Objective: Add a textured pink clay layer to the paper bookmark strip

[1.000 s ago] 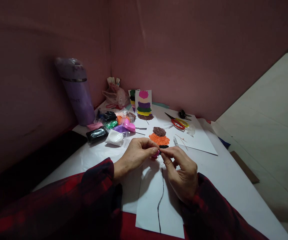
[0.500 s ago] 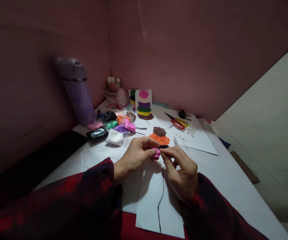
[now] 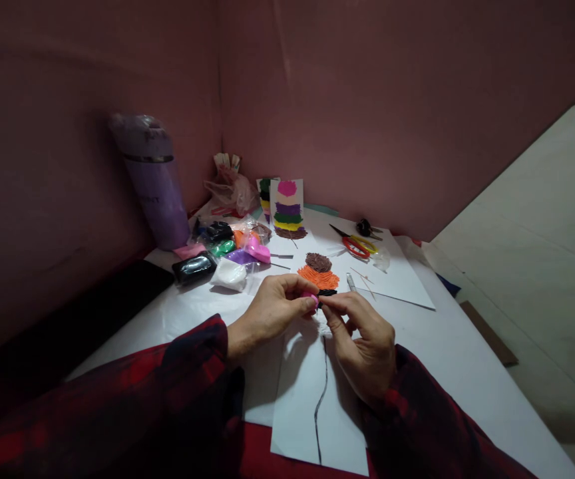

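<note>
A small lump of bright pink modelling clay (image 3: 313, 301) is pinched between the thumb and fingers of my left hand (image 3: 280, 305). Close to its right side, the thumb and forefinger of my right hand (image 3: 362, 332) are pressed together; whatever sits between those tips is too small to make out. Both hands hover over a white paper strip (image 3: 297, 426) with a wavy dark line drawn down it. Farther up the strip lie a textured brown clay patch (image 3: 318, 262), an orange one (image 3: 318, 278), a black one (image 3: 327, 293) and a white one (image 3: 323, 326), partly hidden by my hands.
Bagged clay in several colours, including a black pack (image 3: 194, 267) and a white pack (image 3: 229, 275), lies to the left near a purple bottle (image 3: 155, 186). A painted card (image 3: 288, 206) leans at the back. Scissors (image 3: 357, 246), keys (image 3: 366, 228) and toothpicks (image 3: 367, 286) are on the right.
The pink clay has turned a little toward my left palm, and less of it shows. More of the black patch is visible between my fingertips. My arms have stayed put.
</note>
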Demonstrator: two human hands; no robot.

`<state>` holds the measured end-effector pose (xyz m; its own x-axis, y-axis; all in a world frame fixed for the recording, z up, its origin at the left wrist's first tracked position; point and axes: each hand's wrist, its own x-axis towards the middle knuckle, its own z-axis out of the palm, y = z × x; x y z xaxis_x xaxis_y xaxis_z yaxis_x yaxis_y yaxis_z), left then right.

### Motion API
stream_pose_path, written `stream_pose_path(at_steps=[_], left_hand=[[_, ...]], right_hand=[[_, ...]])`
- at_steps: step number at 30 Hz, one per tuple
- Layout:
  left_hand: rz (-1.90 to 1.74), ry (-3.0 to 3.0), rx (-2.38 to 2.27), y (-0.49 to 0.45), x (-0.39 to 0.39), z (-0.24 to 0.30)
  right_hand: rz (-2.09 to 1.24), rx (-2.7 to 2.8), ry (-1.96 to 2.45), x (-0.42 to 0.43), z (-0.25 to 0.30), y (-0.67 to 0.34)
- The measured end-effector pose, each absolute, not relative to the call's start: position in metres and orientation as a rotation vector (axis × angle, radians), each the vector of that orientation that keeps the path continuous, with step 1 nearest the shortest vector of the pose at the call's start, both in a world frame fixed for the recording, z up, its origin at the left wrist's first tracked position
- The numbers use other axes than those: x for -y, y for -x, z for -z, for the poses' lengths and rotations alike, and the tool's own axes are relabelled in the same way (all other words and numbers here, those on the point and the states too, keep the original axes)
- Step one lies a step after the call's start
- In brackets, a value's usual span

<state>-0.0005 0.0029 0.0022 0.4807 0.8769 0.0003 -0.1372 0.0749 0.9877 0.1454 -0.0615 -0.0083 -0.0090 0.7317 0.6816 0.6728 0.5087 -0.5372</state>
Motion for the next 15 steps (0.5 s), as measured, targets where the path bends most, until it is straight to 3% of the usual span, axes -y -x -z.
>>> stream_pose_path(at_steps=[15], left_hand=[[-0.873,-1.268,-0.724,0.0008,-0.0038,0.0002]], right_hand=[[-0.074,1.726,1.194,0.0612,0.0093,-0.1459]])
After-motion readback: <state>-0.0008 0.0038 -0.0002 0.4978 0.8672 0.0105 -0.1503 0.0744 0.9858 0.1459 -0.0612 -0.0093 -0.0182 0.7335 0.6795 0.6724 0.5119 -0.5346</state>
